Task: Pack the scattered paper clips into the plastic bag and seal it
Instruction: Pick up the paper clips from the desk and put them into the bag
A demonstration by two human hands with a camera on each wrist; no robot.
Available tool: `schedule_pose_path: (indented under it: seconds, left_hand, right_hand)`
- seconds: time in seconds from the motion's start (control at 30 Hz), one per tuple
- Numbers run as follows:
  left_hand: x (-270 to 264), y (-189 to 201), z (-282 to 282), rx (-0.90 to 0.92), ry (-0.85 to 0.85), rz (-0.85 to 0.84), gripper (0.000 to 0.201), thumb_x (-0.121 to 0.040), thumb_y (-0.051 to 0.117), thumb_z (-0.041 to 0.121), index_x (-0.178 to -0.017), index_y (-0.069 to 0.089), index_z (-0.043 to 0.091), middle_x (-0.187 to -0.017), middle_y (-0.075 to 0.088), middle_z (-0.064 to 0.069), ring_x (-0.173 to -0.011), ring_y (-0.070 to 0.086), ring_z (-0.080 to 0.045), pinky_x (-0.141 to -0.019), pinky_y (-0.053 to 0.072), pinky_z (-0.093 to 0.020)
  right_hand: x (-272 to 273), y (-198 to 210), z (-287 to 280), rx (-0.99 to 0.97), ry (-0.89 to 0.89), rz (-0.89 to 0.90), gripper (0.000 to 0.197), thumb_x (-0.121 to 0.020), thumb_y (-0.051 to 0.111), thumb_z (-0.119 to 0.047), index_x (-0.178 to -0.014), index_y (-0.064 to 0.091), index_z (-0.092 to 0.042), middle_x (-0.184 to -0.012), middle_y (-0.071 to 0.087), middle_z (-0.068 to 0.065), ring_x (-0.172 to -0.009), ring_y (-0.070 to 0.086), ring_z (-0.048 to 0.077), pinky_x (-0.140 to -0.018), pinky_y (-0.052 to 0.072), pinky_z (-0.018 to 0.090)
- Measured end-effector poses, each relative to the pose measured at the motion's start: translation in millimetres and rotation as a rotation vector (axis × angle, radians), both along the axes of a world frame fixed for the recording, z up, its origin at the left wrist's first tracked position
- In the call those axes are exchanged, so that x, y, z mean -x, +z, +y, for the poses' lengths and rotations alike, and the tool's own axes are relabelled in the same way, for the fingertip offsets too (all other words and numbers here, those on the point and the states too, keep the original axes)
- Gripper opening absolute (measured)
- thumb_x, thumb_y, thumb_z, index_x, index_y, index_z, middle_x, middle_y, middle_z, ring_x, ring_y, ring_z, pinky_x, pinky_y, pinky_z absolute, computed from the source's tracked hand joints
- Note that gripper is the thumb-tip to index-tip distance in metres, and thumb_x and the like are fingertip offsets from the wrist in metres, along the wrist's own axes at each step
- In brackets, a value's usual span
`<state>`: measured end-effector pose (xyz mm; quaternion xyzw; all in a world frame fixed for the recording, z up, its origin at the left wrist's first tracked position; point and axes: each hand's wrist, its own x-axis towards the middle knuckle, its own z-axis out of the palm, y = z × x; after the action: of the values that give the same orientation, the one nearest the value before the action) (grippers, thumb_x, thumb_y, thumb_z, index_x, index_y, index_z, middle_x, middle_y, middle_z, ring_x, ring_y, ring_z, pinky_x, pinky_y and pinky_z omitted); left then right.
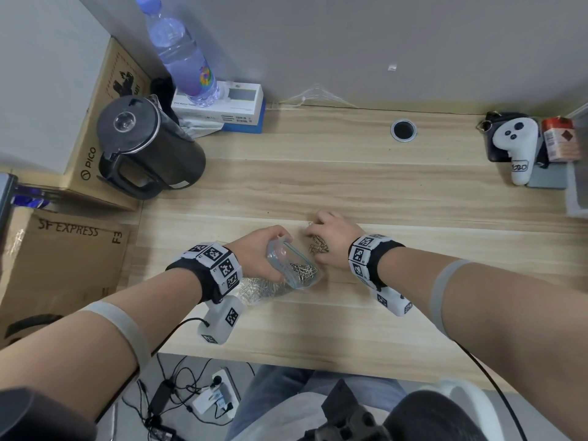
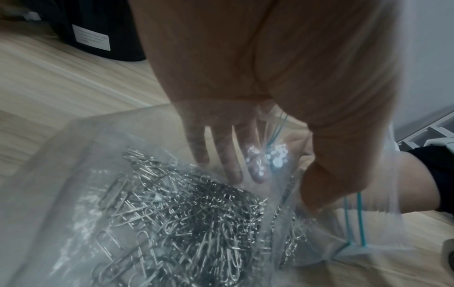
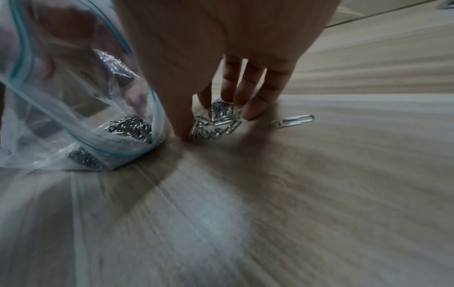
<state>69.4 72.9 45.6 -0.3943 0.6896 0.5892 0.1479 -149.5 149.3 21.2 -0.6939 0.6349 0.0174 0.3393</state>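
A clear zip plastic bag [image 1: 297, 283] [image 2: 73, 155] [image 3: 61, 116] with a teal seal strip lies on the wooden table [image 1: 381, 192], its mouth held open toward the right. My left hand [image 1: 257, 253] [image 2: 270, 77] grips the bag's mouth, fingers inside and thumb outside. A heap of silver paper clips [image 1: 302, 270] [image 2: 184, 213] [image 3: 130, 126] sits inside. Right of the mouth lies a small loose pile of clips [image 1: 318, 246] [image 3: 216, 120]. My right hand [image 1: 331, 240] [image 3: 221, 48] is curled over it, thumb and fingertips pinching the pile against the table. One single clip [image 3: 293, 121] lies just beyond the fingers.
A black kettle [image 1: 143, 148], a water bottle [image 1: 181, 49] on a white box [image 1: 222, 106] and cardboard boxes [image 1: 63, 265] stand at the left. A white controller [image 1: 518, 144] and a red can [image 1: 560, 138] sit far right. A cable hole [image 1: 403, 130] lies behind.
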Motion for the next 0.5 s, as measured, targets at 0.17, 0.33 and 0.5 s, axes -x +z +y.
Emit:
schedule_pose_path:
  seconds: [0.17, 0.33, 0.5]
  left_hand:
    - [-1.4, -1.4, -0.6, -0.023, 0.023, 0.025, 0.077, -0.047, 0.083, 0.028, -0.118, 0.054, 0.021, -0.09, 0.065, 0.006, -0.079, 0.064, -0.014, -0.078, 0.058, -0.046]
    - [-1.7, -2.0, -0.3, -0.037, 0.054, 0.04, 0.075, -0.046, 0.081, 0.029, -0.115, 0.056, 0.019, -0.085, 0.065, 0.008, -0.076, 0.063, -0.012, -0.073, 0.054, -0.036]
    - [-1.6, -1.4, -0.1, -0.032, 0.056, 0.057, 0.07, -0.045, 0.081, 0.031, -0.109, 0.055, 0.024, -0.085, 0.063, 0.009, -0.07, 0.06, -0.007, -0.068, 0.052, -0.031]
  right_hand:
    - [-6.2, -1.8, 0.7, 0.036, 0.095, 0.018, 0.07, -0.067, 0.073, -0.036, -0.133, 0.048, -0.036, -0.121, 0.041, -0.003, -0.118, 0.034, 0.018, -0.085, 0.048, 0.035]
    - [-7.3, -2.7, -0.9, 0.055, 0.085, 0.003, 0.064, -0.07, 0.071, -0.032, -0.13, 0.05, -0.036, -0.127, 0.04, -0.002, -0.122, 0.034, 0.019, -0.089, 0.049, 0.039]
    - [-7.9, -2.8, -3.1, 0.065, 0.073, -0.006, 0.064, -0.073, 0.07, -0.032, -0.134, 0.049, -0.033, -0.143, 0.033, -0.004, -0.132, 0.029, 0.018, -0.097, 0.044, 0.038]
